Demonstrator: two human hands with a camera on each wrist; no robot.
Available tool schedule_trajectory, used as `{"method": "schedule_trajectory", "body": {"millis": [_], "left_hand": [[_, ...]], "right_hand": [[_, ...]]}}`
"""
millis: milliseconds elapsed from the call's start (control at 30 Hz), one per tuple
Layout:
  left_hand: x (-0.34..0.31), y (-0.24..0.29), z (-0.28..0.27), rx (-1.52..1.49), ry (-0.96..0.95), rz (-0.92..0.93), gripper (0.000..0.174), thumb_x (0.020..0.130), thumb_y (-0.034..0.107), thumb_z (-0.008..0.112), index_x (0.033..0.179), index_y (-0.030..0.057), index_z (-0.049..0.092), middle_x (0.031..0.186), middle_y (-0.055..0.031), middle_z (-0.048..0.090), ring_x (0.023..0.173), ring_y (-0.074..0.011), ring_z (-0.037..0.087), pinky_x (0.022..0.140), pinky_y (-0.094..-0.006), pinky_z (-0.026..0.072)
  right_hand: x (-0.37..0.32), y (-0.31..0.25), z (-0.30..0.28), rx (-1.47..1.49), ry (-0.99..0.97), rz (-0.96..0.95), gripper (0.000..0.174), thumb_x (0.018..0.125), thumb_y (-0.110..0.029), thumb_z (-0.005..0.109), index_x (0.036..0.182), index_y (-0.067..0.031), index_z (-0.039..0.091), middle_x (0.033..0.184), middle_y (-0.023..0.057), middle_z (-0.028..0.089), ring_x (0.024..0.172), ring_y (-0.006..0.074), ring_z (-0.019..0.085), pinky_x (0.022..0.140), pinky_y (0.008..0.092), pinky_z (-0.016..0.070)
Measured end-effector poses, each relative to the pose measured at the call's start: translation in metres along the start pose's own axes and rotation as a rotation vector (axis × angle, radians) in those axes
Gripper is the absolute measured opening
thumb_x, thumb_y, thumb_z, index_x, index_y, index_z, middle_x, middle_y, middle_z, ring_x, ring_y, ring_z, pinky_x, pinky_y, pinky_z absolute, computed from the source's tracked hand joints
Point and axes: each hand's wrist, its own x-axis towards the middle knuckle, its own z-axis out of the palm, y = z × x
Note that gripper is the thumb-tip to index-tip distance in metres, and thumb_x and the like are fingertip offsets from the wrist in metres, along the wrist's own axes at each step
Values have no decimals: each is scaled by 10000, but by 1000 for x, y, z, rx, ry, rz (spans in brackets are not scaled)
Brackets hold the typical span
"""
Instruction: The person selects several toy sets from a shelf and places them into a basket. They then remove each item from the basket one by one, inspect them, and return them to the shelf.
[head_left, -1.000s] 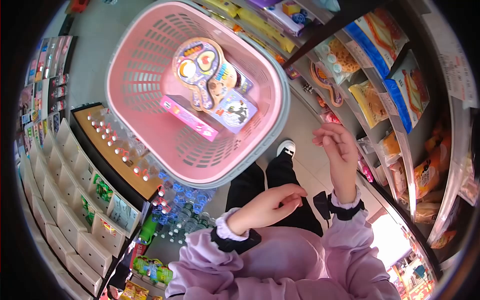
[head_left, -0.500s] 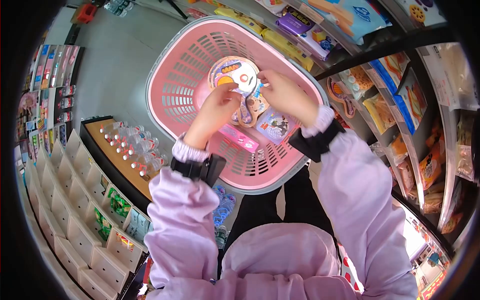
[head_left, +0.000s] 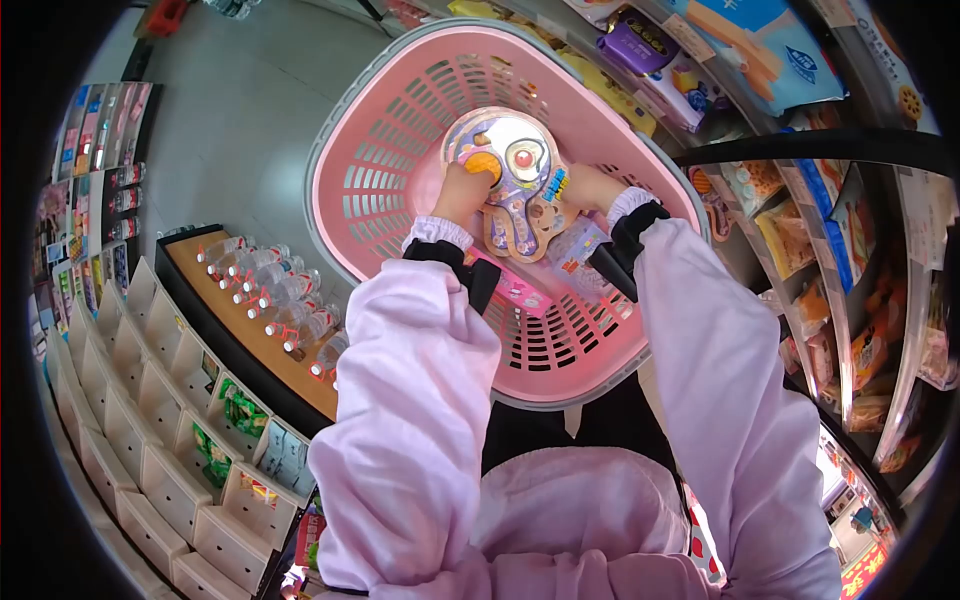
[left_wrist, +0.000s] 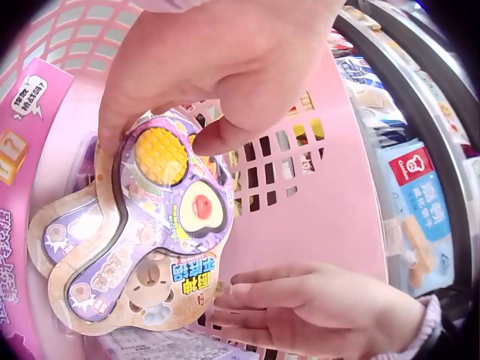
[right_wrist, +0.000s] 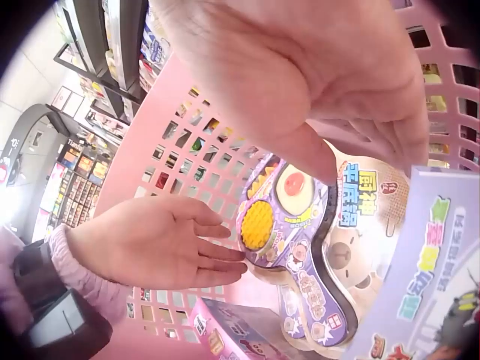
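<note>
A pink slatted shopping basket (head_left: 400, 180) with a grey rim stands in front of me. Inside lies a frying-pan-shaped blister pack (head_left: 522, 200), with a yellow waffle and a fried-egg shape under clear plastic. A second pan handle shows beside its own in the left wrist view. My left hand (head_left: 463, 192) touches the pack's waffle side, fingers straight in the right wrist view. My right hand (head_left: 592, 188) is at the opposite edge with extended fingers. Below the pack are a pink box (head_left: 523, 294) and a purple box (right_wrist: 431, 274).
Shelves of packaged snacks (head_left: 765, 230) run close along the right. To the left stand clear bottles with red and white caps (head_left: 275, 285) on a wooden ledge. A beige rack of compartments (head_left: 150, 430) fills the lower left.
Both hands have reached forward from in front of my body into the basket, now at opposite sides of the blister pack. The basket has shifted rightward and lower in the head view.
</note>
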Motion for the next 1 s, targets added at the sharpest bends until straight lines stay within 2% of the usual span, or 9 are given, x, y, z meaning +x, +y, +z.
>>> {"method": "schedule_trajectory", "body": {"millis": [167,233,367,433,467,500,633,800,1000], "left_hand": [[-14,8,1,-113,-7,10,408,725,128,543,1099,13,431,838,-67,502,707,-156,489,582,-328,390],[-15,5,2,-153,132,19,333,718,98,546,1005,-38,447,812,-117,542,651,-177,557,455,-301,435],[3,-18,-12,-196,160,43,322,718,112,555,986,-27,444,791,-93,541,584,-150,522,411,-273,388],[3,-23,-19,-337,124,-20,287,737,134,550,984,18,460,823,-62,509,681,-150,464,570,-279,349],[-3,-22,-24,-439,107,-42,280,752,139,544,993,30,454,854,-68,497,749,-167,463,648,-306,353],[-13,-17,-26,-540,91,-63,273,766,144,538,1002,41,447,885,-74,484,817,-183,462,726,-333,358],[-62,-12,-32,-656,17,-16,207,832,177,521,990,46,494,920,-59,526,839,-168,474,761,-311,382],[-142,-9,-16,-886,-220,88,240,885,175,474,1070,23,480,1037,-76,556,910,-174,539,776,-319,447],[-227,-4,50,-847,-360,165,339,890,134,464,1202,26,383,1132,-115,535,990,-212,567,834,-332,484]], "right_hand": [[-32,-22,-16,13,135,-24,223,695,-104,580,842,62,606,733,216,604,654,281,619,591,366,485],[-28,-16,-12,65,130,-57,224,696,-105,561,868,23,626,821,248,606,724,318,626,653,371,484],[-39,-21,0,614,164,-173,201,706,-105,569,852,31,594,746,204,596,694,268,618,618,361,481],[-71,-41,-12,936,90,-173,190,717,-101,570,855,30,577,711,167,587,672,229,607,593,349,476],[-67,-38,-16,632,33,-229,173,830,-44,507,990,21,503,865,73,577,797,131,591,662,273,520],[-70,-36,-15,667,72,-303,161,808,-54,519,951,19,517,818,80,577,745,136,584,625,278,500],[-126,-43,-17,1008,43,-393,136,820,-63,497,928,18,512,745,57,583,634,120,565,546,259,458],[-212,-29,-36,1200,-70,-479,167,863,-85,496,1003,7,495,824,19,580,740,77,558,620,220,470],[-291,38,-37,1107,-109,-338,230,872,-140,516,1056,-5,486,906,11,569,824,56,532,689,207,458]]}}
